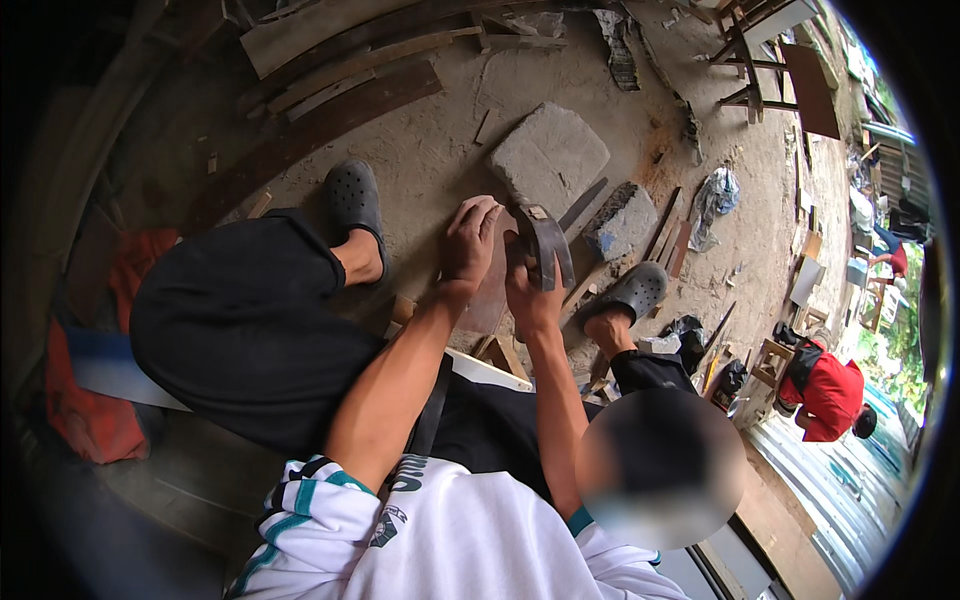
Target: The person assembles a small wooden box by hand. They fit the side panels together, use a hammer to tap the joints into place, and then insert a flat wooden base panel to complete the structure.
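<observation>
My left hand [468, 240] is closed on the upper end of a reddish-brown wooden board [488, 300], which stands between my knees. Close beside it, my right hand [530, 290] is wrapped around a claw hammer [548, 245]. The hammer's dark curved head sits above my fist, and most of its handle is hidden. A large grey concrete block [550, 150] lies on the ground just beyond both hands. Between that block and a smaller rough block [622, 222] rests a dark flat strip [583, 203].
Long planks [350, 112] lie at the far left. A crumpled plastic bag [715, 205] and wood scraps are scattered on the right. An overturned wooden stool [755, 75] is at the upper right. A person in red [832, 395] bends over farther right. My feet wear grey clogs [352, 198].
</observation>
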`<state>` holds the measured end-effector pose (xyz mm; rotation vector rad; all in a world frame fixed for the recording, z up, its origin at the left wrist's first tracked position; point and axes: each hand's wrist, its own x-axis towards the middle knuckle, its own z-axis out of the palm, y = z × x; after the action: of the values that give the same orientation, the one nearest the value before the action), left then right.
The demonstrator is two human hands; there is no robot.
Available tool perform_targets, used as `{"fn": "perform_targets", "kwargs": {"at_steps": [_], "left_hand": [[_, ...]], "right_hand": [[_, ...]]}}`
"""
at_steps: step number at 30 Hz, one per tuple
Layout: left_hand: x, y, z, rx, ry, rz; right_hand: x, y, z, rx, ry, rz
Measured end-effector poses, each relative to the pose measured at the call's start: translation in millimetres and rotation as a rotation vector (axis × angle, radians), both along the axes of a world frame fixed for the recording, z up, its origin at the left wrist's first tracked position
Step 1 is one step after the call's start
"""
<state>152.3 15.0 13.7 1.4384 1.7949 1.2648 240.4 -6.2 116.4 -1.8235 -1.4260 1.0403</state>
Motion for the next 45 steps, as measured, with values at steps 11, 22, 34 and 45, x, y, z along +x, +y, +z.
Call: {"fn": "perform_targets", "kwargs": {"at_steps": [11,22,34,45], "left_hand": [[-1,0,4,0.030,-0.020,0.004],[0,0,-6,0.060,-0.001,0.020],[1,-2,-4,0.127,-0.006,0.015],[-3,-4,-14,-0.024,-0.316,-0.026]], "right_hand": [[-2,4,-2,0.247,-0.085,0.156],[7,15,-14,0.154,-0.153,0.215],[3,20,-7,0.326,-0.134,0.226],[4,12,-7,0.379,-0.087,0.137]]}}
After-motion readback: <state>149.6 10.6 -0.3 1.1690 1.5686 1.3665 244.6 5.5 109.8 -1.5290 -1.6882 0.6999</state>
